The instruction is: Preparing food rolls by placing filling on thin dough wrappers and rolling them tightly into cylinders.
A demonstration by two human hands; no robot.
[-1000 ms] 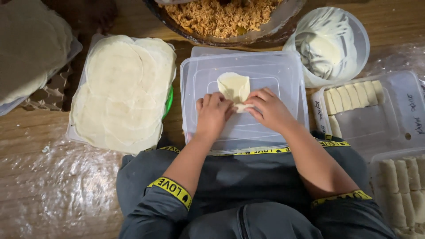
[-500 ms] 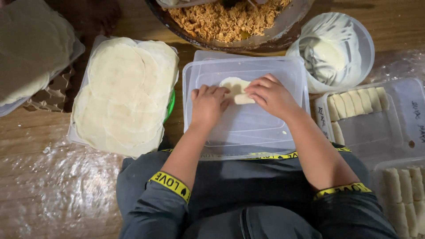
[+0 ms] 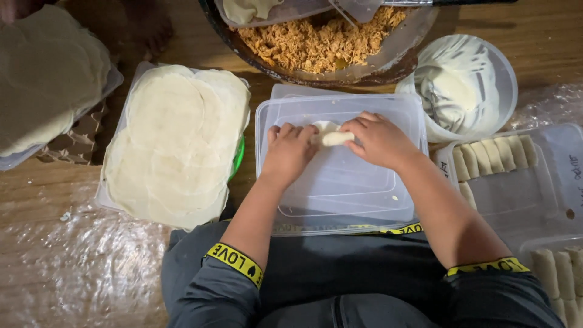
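A pale wrapper roll [image 3: 333, 136] lies on an upturned clear plastic lid [image 3: 340, 182] in front of me. My left hand [image 3: 290, 150] presses its left end with curled fingers. My right hand [image 3: 378, 138] covers its right end, fingertips over the roll. Only a short middle part of the roll shows between the hands. Left of the lid is a stack of round thin wrappers [image 3: 175, 143]. Beyond the lid stands a dark bowl of shredded orange-brown filling [image 3: 322, 39].
A white tub of pale paste [image 3: 464, 85] stands at the upper right. Clear trays with finished rolls [image 3: 492, 155] lie at the right, more rolls [image 3: 555, 273] at the lower right. Another wrapper stack [image 3: 42, 73] sits far left. Crumpled plastic film [image 3: 79, 273] covers the wooden floor.
The wrapper was a flat, partly folded piece a second ago; both hands have moved away from me along the lid, rolling it into a tight small roll.
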